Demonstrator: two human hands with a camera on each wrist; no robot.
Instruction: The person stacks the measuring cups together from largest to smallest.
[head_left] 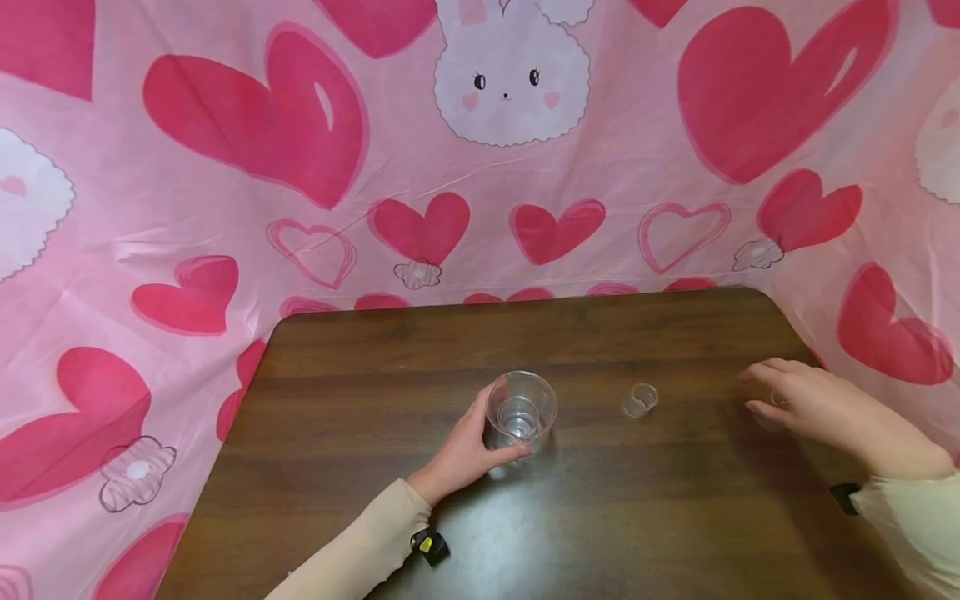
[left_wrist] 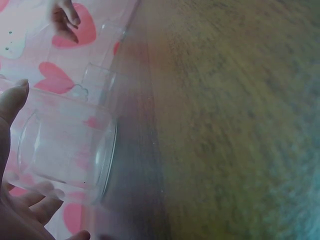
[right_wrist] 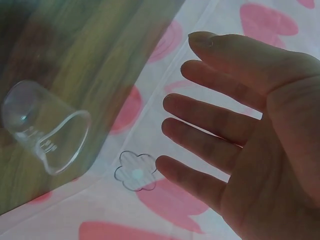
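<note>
My left hand [head_left: 471, 446] holds a large clear cup [head_left: 542, 417] near the middle of the table, thumb on one side and fingers round the other. A smaller clear round vessel shows inside that cup. To its right on the table stands a small clear beaker [head_left: 642, 400]. Farther right, my right hand [head_left: 817, 408] hovers with its fingers extended, and another clear vessel [head_left: 778, 402] is partly hidden behind it. In the right wrist view, a clear beaker [right_wrist: 47, 127] with a spout and faint markings stands apart from the spread fingers.
The brown wooden table [head_left: 375, 358] has rounded far corners. A pink cloth [head_left: 487, 175] with hearts and rabbit faces hangs behind it and along both sides. Black straps with cameras [head_left: 430, 546] sit at the wrists.
</note>
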